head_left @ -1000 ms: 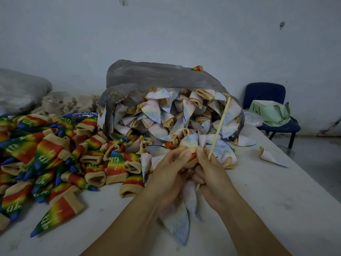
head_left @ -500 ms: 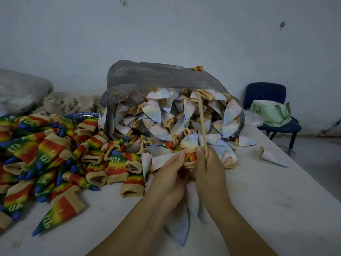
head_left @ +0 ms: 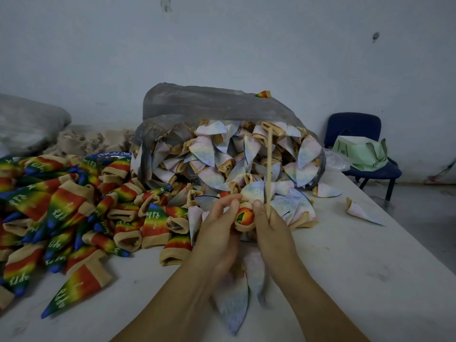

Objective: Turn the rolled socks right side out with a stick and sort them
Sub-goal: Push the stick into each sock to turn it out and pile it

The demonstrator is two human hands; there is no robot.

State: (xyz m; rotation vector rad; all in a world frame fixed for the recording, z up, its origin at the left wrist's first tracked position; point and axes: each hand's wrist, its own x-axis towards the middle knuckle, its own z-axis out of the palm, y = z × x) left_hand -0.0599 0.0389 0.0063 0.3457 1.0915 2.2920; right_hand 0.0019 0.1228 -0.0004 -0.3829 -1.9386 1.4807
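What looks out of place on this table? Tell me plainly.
One small rainbow-striped sock sits alone atop the grey plastic bag, far from the rainbow pile at left. One pale inside-out cone-shaped sock lies apart on the white table, right of the heap.

A pale, scuffed table carries a broad heap of rainbow socks on its left side. In the middle a grey plastic bag lies on its side, spilling pale rolled socks onto the top. A stray sock lies just beside the bag's mouth, and a second stray sock lies nearer the right edge.
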